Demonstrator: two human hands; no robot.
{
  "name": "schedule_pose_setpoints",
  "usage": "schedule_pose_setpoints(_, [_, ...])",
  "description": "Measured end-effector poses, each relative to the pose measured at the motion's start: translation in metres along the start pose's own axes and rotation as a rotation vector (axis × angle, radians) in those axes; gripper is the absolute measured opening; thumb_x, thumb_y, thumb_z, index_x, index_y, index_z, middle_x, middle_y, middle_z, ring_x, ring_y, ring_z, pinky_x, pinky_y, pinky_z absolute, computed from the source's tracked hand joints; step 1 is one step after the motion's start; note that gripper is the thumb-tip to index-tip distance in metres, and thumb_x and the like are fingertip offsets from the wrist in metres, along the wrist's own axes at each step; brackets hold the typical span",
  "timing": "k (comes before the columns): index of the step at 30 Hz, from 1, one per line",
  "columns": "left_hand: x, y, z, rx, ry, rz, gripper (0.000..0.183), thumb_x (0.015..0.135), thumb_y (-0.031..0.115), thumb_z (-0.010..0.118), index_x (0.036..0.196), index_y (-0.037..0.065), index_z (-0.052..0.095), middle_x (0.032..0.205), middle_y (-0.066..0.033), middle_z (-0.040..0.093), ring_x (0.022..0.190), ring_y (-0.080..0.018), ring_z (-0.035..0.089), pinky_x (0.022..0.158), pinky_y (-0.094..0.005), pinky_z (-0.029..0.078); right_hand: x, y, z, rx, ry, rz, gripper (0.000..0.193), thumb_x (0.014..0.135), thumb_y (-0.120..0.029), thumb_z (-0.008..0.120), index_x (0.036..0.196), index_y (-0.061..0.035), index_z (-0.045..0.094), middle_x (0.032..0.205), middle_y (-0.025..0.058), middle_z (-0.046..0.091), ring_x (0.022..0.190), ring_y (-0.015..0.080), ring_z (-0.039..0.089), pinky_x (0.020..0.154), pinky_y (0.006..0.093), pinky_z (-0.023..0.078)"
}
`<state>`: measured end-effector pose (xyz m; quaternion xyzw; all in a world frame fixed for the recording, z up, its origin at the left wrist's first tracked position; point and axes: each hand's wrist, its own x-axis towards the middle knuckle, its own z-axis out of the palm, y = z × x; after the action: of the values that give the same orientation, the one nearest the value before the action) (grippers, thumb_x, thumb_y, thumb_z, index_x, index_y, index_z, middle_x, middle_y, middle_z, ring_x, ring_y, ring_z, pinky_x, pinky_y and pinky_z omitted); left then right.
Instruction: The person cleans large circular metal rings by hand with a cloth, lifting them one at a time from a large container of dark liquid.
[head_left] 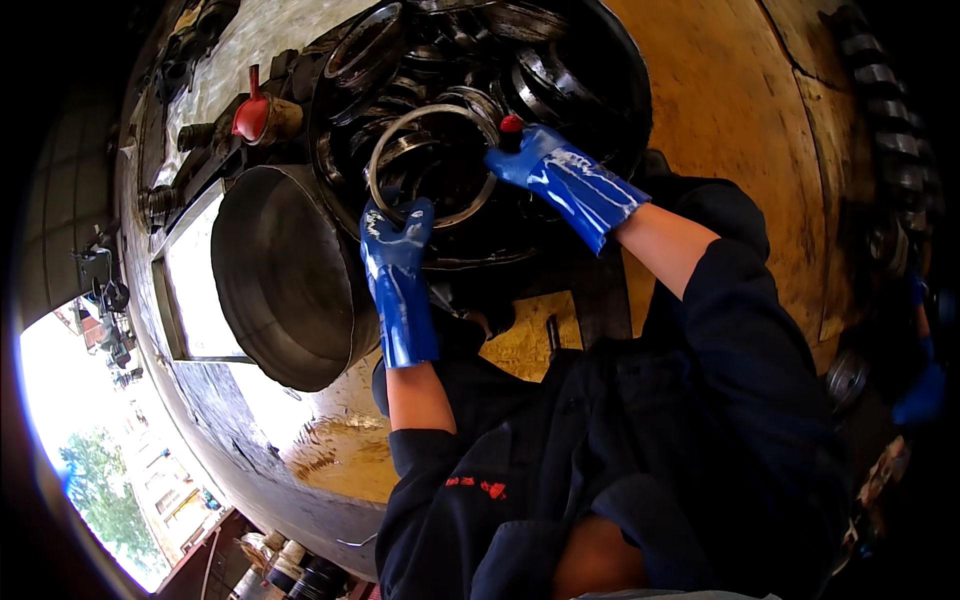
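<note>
A thin metal ring [380, 150] is held up over a large round tub [468, 265] of dark, oily metal rings [550, 85]. My left hand [398, 235], in a long blue glove, grips the ring at its near left edge. At the ring's right edge is my right hand [540, 160], gloved the same way, with its fingers closed. A small red knob-like end [512, 123] shows by its fingertips. The rest of that red-ended thing is hidden, so its kind cannot be told.
Left of the tub stands an empty round metal basin [290, 280], tilted toward me. A red scoop-like dipper [252, 115] rests on a container beyond it. Ribbed metal parts [885, 110] line the far right, near another person's blue-gloved hand [920, 390]. The yellowish floor [720, 90] is stained.
</note>
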<state>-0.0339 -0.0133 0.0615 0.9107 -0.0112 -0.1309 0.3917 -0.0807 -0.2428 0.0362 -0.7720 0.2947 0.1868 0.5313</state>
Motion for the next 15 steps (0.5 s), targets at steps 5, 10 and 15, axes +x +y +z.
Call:
schedule_pose_setpoints(5, [-0.001, 0.013, -0.012, 0.481, 0.218, 0.190, 0.060, 0.088, 0.037, 0.071, 0.140, 0.011, 0.058, 0.128, -0.0157, 0.069, 0.112, -0.0333, 0.070, 0.097, -0.0428, 0.056, 0.010, 0.012, 0.019, -0.451, 0.229, -0.512, 0.032, 0.095, -0.039, 0.064, 0.117, -0.0175, 0.071, 0.102, 0.0141, 0.075, 0.089, 0.0302, 0.072, 0.082, 0.0400, 0.058])
schedule_pose_setpoints(10, [0.018, -0.006, -0.018, 0.530, -0.078, 0.218, 0.046, 0.095, 0.034, 0.063, 0.138, 0.017, 0.061, 0.130, -0.0150, 0.068, 0.107, -0.0330, 0.071, 0.095, -0.0413, 0.057, 0.007, 0.010, 0.027, -0.690, 0.104, -0.519, 0.037, 0.095, -0.042, 0.065, 0.120, -0.0157, 0.065, 0.100, 0.0127, 0.073, 0.096, 0.0313, 0.072, 0.083, 0.0422, 0.059])
schedule_pose_setpoints(15, [0.011, -0.011, -0.024, 0.515, -0.130, 0.305, 0.041, 0.093, 0.037, 0.066, 0.128, 0.016, 0.067, 0.121, -0.0147, 0.071, 0.105, -0.0350, 0.071, 0.092, -0.0418, 0.057, 0.002, 0.005, 0.025, -0.644, 0.054, -0.552, 0.035, 0.094, -0.041, 0.069, 0.118, -0.0157, 0.067, 0.107, 0.0120, 0.074, 0.100, 0.0293, 0.072, 0.087, 0.0413, 0.058])
